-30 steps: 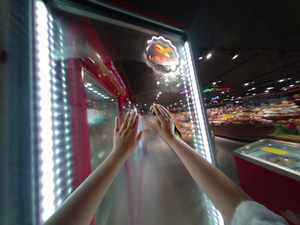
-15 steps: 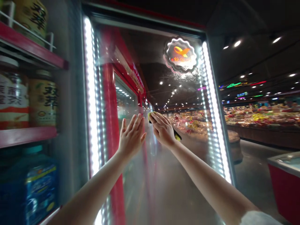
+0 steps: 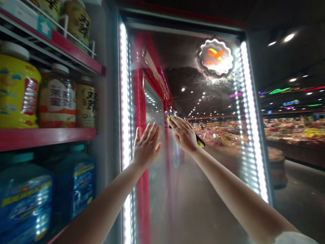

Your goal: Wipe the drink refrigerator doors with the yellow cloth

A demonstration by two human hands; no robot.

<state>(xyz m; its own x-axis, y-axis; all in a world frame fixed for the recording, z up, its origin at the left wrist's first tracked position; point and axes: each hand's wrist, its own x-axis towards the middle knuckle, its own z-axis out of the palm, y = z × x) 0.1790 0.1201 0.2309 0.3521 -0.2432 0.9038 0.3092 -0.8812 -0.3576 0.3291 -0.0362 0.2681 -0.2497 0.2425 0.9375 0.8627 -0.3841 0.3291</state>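
Note:
In front of me stands the glass door [image 3: 203,189] of a drinks fridge, swung open, with a lit strip down each side. My left hand [image 3: 146,145] lies flat against the glass or just before it, fingers spread and nothing in it. To its right, my right hand [image 3: 185,134] presses a cloth [image 3: 200,142] to the pane. Yellow and dark edges of this cloth show past the fingertips and below the palm; the rest is hidden under the hand. A glowing scalloped logo [image 3: 215,58] sits high on the door, with a whitish smeared patch under it.
Fridge shelves with red edges [image 3: 48,139] at the left hold several bottles, among them a yellow one [image 3: 17,91] and large blue ones [image 3: 25,200]. Beyond the door, produce displays [image 3: 299,130] stretch across the right. Red fridges show through the glass.
The view has turned left, so the door and shelves sit further right and more bottles show. Against the door, both hands have moved slightly left; the right still has the cloth.

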